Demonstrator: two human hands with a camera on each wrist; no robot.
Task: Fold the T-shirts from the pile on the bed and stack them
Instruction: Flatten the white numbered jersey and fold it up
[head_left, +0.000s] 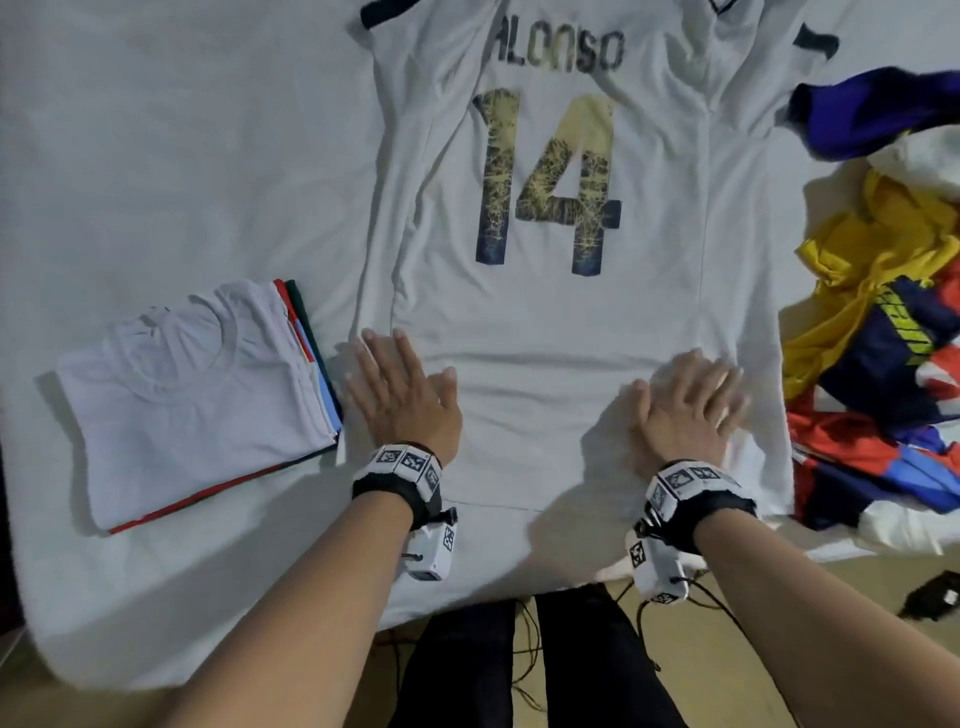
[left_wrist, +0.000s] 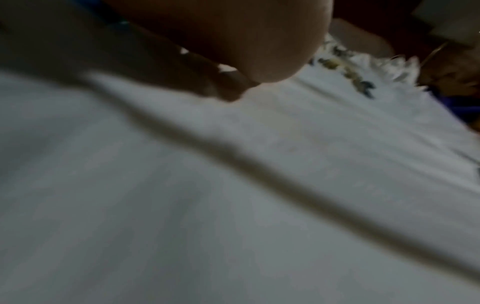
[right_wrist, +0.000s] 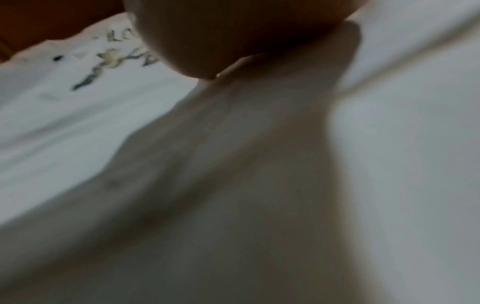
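Note:
A white jersey (head_left: 550, 312) printed "ALONSO 14" lies spread back-up in the middle of the bed. My left hand (head_left: 400, 384) presses flat on its lower left part, fingers straight. My right hand (head_left: 685, 400) lies flat on the lower right part, fingers spread and slightly blurred. A stack of folded T-shirts (head_left: 197, 405), white on top, sits to the left. An unfolded pile of T-shirts (head_left: 883, 312) in yellow, navy, red and blue lies at the right. In both wrist views the palm heel, left (left_wrist: 233, 37) and right (right_wrist: 233, 30), rests on white jersey cloth (left_wrist: 233, 185) (right_wrist: 78, 113).
The white bed sheet (head_left: 156, 156) extends to the left and back. The bed's near edge runs just behind my wrists, with my dark trouser legs (head_left: 519, 665) and loose cables below it. A dark small object (head_left: 930, 597) lies on the floor at lower right.

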